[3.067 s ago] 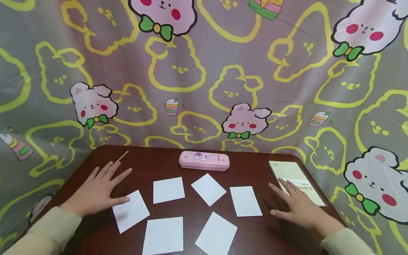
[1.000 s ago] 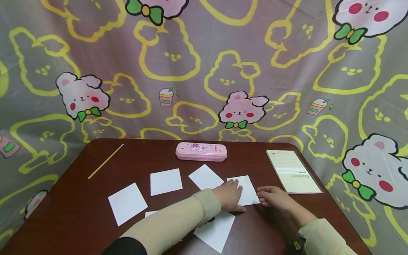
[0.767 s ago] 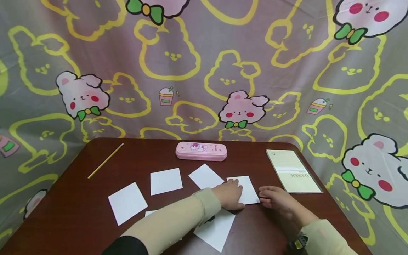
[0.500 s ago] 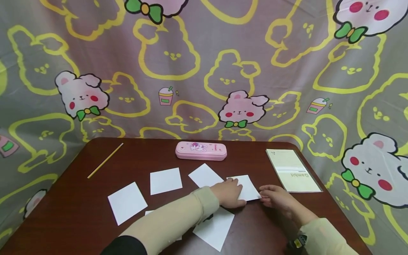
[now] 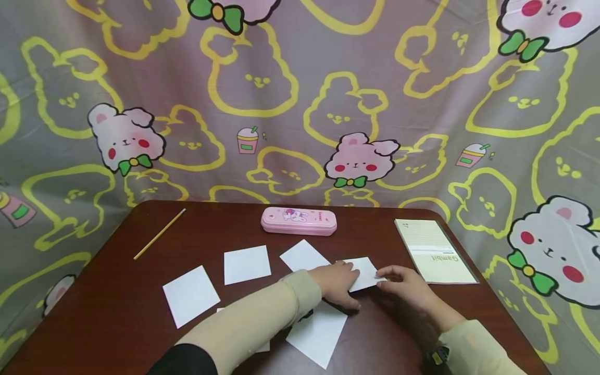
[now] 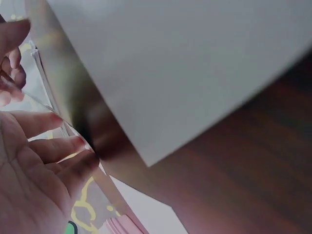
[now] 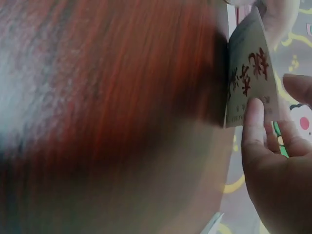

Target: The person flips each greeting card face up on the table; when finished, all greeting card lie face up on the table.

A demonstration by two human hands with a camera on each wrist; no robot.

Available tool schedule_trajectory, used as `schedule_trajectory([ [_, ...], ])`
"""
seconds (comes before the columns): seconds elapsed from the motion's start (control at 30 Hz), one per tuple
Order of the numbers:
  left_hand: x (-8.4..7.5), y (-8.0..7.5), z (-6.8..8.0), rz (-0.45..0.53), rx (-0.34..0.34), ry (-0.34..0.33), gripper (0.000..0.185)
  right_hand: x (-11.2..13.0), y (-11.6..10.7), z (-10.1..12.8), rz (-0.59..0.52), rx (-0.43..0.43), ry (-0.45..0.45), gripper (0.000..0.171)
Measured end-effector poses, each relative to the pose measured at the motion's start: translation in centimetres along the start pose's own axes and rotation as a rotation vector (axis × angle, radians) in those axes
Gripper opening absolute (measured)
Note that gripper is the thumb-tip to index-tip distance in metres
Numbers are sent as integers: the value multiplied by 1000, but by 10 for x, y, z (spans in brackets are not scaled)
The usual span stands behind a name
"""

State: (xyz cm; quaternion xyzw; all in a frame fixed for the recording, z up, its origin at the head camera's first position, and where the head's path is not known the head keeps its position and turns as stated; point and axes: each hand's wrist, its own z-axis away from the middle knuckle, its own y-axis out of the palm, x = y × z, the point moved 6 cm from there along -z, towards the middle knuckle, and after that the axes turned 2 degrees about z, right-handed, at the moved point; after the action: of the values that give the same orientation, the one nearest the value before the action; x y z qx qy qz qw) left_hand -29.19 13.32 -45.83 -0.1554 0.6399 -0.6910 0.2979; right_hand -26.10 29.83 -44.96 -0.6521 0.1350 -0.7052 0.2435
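Note:
In the head view my left hand [image 5: 335, 284] rests over the left part of a white card [image 5: 364, 271], its fingers spread. My right hand [image 5: 410, 291] pinches the card's right edge, which is lifted off the table. Seen from the right wrist, the raised card [image 7: 251, 73] shows red handwritten-style characters on its underside, with my right thumb [image 7: 254, 114] against that face. From the left wrist, my left fingers [image 6: 63, 146] reach the card's edge. A blank white card [image 5: 321, 336] lies beneath my left wrist, partly covered.
More white cards, such as one at the left [image 5: 191, 297], one further back [image 5: 247, 264] and a turned one [image 5: 303, 255], lie face up on the dark table [image 5: 108, 323]. Behind are a pink pencil case [image 5: 299, 221], a yellow pencil [image 5: 159, 234] and a notepad [image 5: 436, 252].
From lying apart over the table, both hands have come to the right-hand card. My right hand has lifted the card's near right edge, tilting it up; the left hand stays on it.

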Motion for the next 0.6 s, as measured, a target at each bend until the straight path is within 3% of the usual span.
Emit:
schedule_trajectory([
  [0.17,5,-13,-2,84,-102,40,25,16,-2,0,-79,-80,-78,38],
  [0.3,14,-29,4,235,-215,26,30,27,-8,-3,-58,-153,-104,44],
  [0.43,22,-40,12,528,-302,-19,39,18,-8,-10,-160,-141,6,52],
  [0.6,24,-39,12,1066,-329,-70,38,7,6,-12,-488,-44,137,54],
])
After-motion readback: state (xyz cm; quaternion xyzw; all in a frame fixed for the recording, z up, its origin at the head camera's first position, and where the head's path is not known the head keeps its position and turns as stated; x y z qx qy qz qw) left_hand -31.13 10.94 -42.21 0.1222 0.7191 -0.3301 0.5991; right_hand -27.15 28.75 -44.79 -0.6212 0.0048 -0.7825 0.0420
